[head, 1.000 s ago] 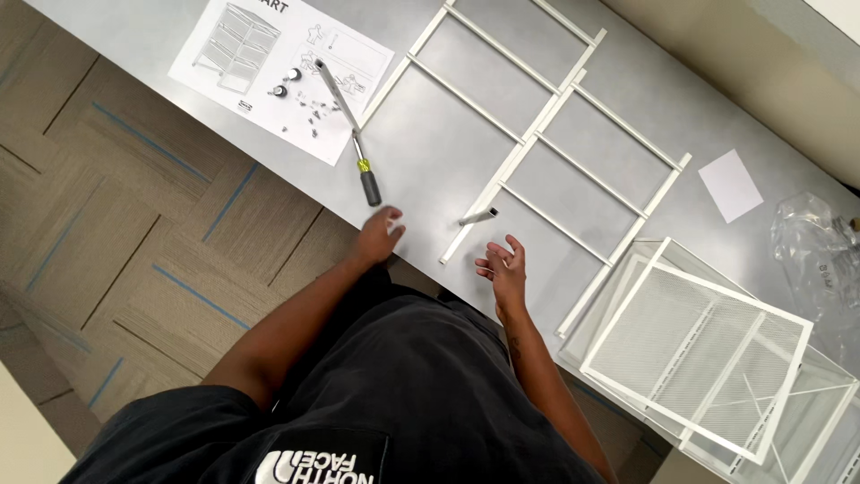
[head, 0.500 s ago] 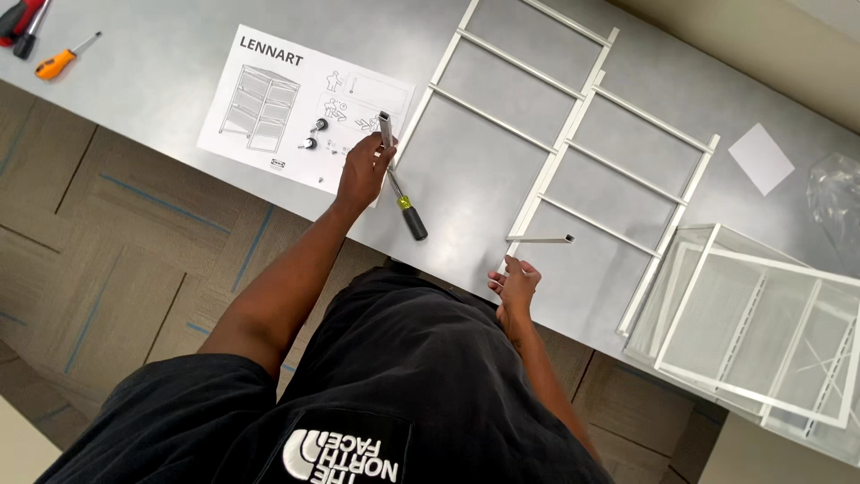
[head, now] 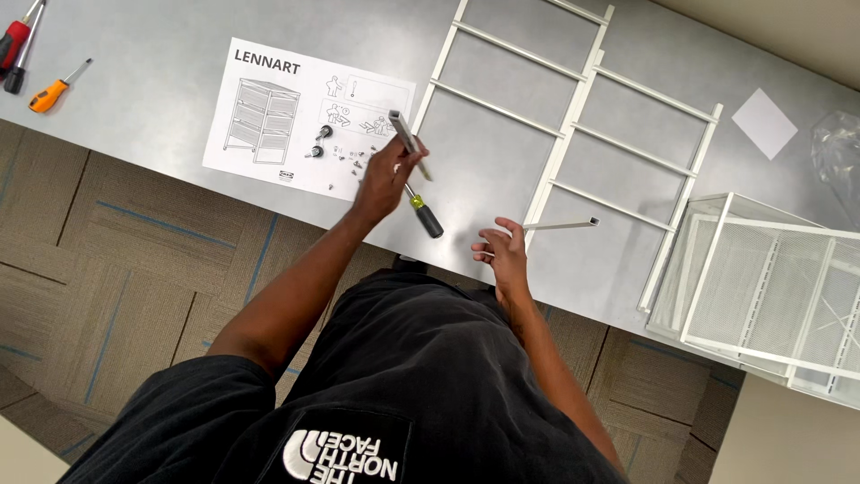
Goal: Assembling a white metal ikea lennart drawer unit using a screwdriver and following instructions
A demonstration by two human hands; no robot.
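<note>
mesh basket (head: pixel 761 287) cropped, screws (head: pixel 345 161) (tiny) unclear

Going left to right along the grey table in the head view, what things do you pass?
Orange-handled screwdriver, white instruction sheet, left hand, right hand, white metal ladder frame, small white paper square, white wire-mesh basket.

This looks like an office or similar workroom set up for furniture assembly. The floor (head: pixel 116 260) is laid with commercial carpet tiles in brown-grey squares crossed by thin blue lines, the kind common in offices. A long grey surface (head: pixel 152 45) carries an assembly instruction sheet (head: pixel 287 116) near its front edge, screwdrivers (head: pixel 36 63) at its far left end, white metal frames (head: pixel 573 116) across the middle and white mesh baskets (head: pixel 770 287) at its right end.
</note>
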